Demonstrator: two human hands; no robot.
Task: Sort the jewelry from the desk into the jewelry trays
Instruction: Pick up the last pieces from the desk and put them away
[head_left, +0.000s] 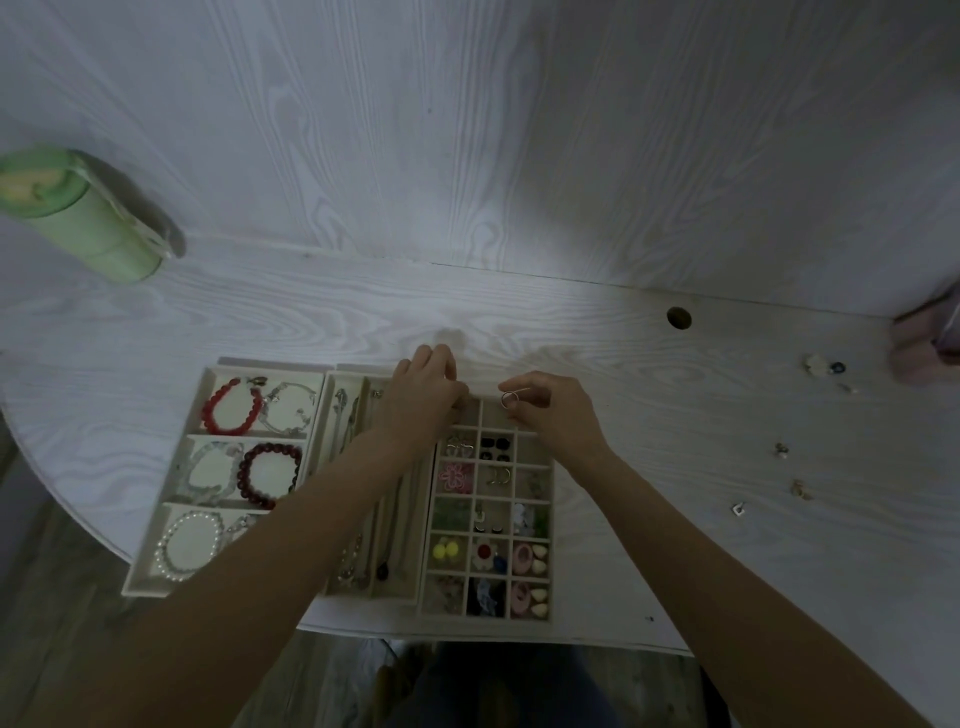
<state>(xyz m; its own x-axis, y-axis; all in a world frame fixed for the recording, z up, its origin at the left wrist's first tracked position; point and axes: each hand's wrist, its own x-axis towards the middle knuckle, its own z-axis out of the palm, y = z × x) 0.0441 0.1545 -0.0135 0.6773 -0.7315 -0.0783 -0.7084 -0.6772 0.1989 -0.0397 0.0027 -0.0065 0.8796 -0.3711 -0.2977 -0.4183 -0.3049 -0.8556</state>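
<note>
pale whitewashed wood grain on desk (675, 415); cream trays (208, 384); bright red bead bracelet (231, 408), dark maroon bracelet (270, 475), white pearl bracelet (189, 543); yellow earrings (445, 550); pink flower piece (455, 475); mint-green cylinder (78, 213).

The white wood-grain desk (571, 322) carries three jewelry trays (156, 582), a green canister (98, 228), and scattered earrings (779, 449).
</note>
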